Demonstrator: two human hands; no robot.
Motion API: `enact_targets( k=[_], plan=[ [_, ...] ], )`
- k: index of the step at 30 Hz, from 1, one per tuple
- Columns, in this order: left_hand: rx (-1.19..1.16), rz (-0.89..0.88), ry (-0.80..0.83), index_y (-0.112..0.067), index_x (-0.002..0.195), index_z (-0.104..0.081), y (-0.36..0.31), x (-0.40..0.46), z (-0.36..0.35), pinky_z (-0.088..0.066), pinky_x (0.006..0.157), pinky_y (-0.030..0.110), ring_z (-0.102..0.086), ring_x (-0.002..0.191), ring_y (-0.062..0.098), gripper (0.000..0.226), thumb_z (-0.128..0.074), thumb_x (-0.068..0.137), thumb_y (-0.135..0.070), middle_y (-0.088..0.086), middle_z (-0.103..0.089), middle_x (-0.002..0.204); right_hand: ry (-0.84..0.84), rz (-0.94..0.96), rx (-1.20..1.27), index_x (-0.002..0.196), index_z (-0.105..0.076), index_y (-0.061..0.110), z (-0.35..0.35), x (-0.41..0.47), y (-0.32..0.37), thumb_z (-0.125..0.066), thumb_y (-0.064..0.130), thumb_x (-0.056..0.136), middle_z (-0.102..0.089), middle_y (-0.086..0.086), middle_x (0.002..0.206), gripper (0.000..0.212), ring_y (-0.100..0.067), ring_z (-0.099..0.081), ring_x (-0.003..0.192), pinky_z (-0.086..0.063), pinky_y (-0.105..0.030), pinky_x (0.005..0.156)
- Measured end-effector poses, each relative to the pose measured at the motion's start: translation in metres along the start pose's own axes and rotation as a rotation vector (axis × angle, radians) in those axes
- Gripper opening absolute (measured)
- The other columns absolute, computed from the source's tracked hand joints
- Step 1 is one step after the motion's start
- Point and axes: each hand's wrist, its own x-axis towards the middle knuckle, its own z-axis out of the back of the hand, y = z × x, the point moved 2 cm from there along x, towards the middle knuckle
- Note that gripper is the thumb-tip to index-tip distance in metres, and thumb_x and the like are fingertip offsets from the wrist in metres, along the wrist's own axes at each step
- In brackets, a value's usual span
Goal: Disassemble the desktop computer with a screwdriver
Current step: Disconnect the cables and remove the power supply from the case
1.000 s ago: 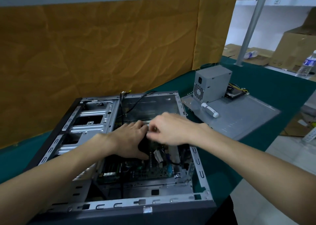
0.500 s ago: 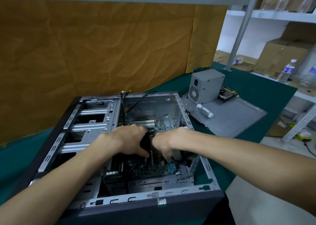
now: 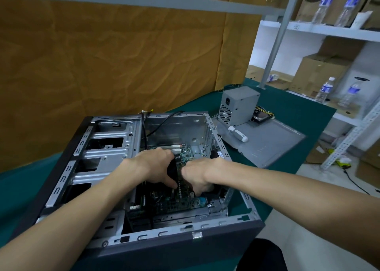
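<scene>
The open grey metal desktop computer case (image 3: 131, 167) lay on its side on the green table mat (image 3: 287, 110), and both hands reached down into it. The left hand (image 3: 155, 167) curled its fingers round a black upright component (image 3: 172, 171) standing on the green motherboard (image 3: 176, 202), thumb pressed to its near edge. The right hand (image 3: 197, 177) gripped the same component from the opposite side, fingers curled downward. Beyond the right hand, well apart, a white-handled screwdriver (image 3: 238, 135) rested on the removed grey side panel (image 3: 267, 145), just beside the grey boxy power supply (image 3: 238, 106).
</scene>
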Motion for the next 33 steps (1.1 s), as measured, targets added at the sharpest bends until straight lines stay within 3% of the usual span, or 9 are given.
enact_targets(
  k=[4, 7, 11, 13, 21, 26, 33],
  plan=[
    [-0.012, 0.004, -0.001, -0.019, 0.115, -0.060, 0.001, 0.000, 0.000, -0.052, 0.077, 0.035, -0.065, 0.104, 0.024, 0.075, -0.082, 0.064, -0.069, 0.000, -0.067, 0.113, 0.068, -0.055, 0.012, 0.094, -0.071, 0.009, 0.002, 0.000, 0.002, -0.069, 0.018, 0.088, -0.074, -0.006, 0.094, 0.011, -0.025, -0.073, 0.089, -0.061, -0.033, 0.074],
    [-0.019, 0.004, -0.007, -0.019, 0.114, -0.061, 0.000, 0.001, 0.002, -0.053, 0.076, 0.036, -0.066, 0.102, 0.024, 0.076, -0.083, 0.062, -0.070, 0.000, -0.068, 0.111, 0.047, -0.072, 0.030, 0.084, -0.066, 0.010, -0.001, 0.000, 0.003, -0.065, 0.011, 0.085, -0.072, -0.007, 0.090, 0.002, -0.026, -0.072, 0.084, -0.060, -0.032, 0.069],
    [-0.036, 0.005, 0.005, -0.017, 0.110, -0.063, 0.002, -0.001, 0.003, -0.057, 0.079, 0.039, -0.067, 0.097, 0.022, 0.074, -0.086, 0.060, -0.066, 0.000, -0.069, 0.106, -0.008, -0.064, 0.101, 0.070, -0.054, 0.013, -0.005, 0.004, -0.001, -0.072, 0.014, 0.084, -0.059, -0.003, 0.071, 0.023, -0.021, -0.060, 0.062, -0.047, -0.027, 0.048],
    [-0.036, 0.003, 0.012, -0.016, 0.116, -0.063, 0.002, 0.000, 0.002, -0.057, 0.083, 0.040, -0.067, 0.098, 0.022, 0.078, -0.087, 0.060, -0.065, 0.001, -0.070, 0.109, 0.011, -0.061, 0.115, 0.068, -0.054, 0.013, -0.007, 0.006, -0.002, -0.073, 0.017, 0.085, -0.057, -0.002, 0.068, 0.026, -0.018, -0.056, 0.058, -0.041, -0.026, 0.045],
    [-0.043, 0.014, 0.013, -0.013, 0.126, -0.060, 0.001, 0.000, 0.002, -0.057, 0.087, 0.040, -0.066, 0.107, 0.025, 0.088, -0.088, 0.060, -0.064, 0.004, -0.068, 0.118, -0.024, -0.033, 0.088, 0.070, -0.054, 0.012, -0.014, 0.008, -0.003, -0.060, 0.006, 0.081, -0.060, -0.006, 0.077, 0.014, -0.024, -0.061, 0.066, -0.052, -0.030, 0.056],
    [-0.032, 0.006, 0.006, -0.014, 0.124, -0.061, 0.000, -0.001, 0.002, -0.056, 0.085, 0.038, -0.067, 0.107, 0.024, 0.085, -0.086, 0.061, -0.065, 0.003, -0.069, 0.117, -0.079, 0.024, -0.021, 0.067, -0.053, 0.015, -0.014, 0.004, 0.007, -0.065, 0.015, 0.083, -0.054, 0.000, 0.070, 0.021, -0.020, -0.056, 0.064, -0.040, -0.028, 0.051],
    [-0.017, 0.003, -0.016, -0.018, 0.118, -0.064, 0.000, -0.002, 0.002, -0.052, 0.077, 0.034, -0.067, 0.104, 0.023, 0.079, -0.086, 0.060, -0.067, 0.000, -0.070, 0.112, -0.141, 0.014, -0.023, 0.076, -0.054, 0.012, -0.015, 0.001, 0.011, -0.069, 0.008, 0.083, -0.050, -0.001, 0.074, 0.017, -0.021, -0.054, 0.064, -0.047, -0.031, 0.056]
  ],
)
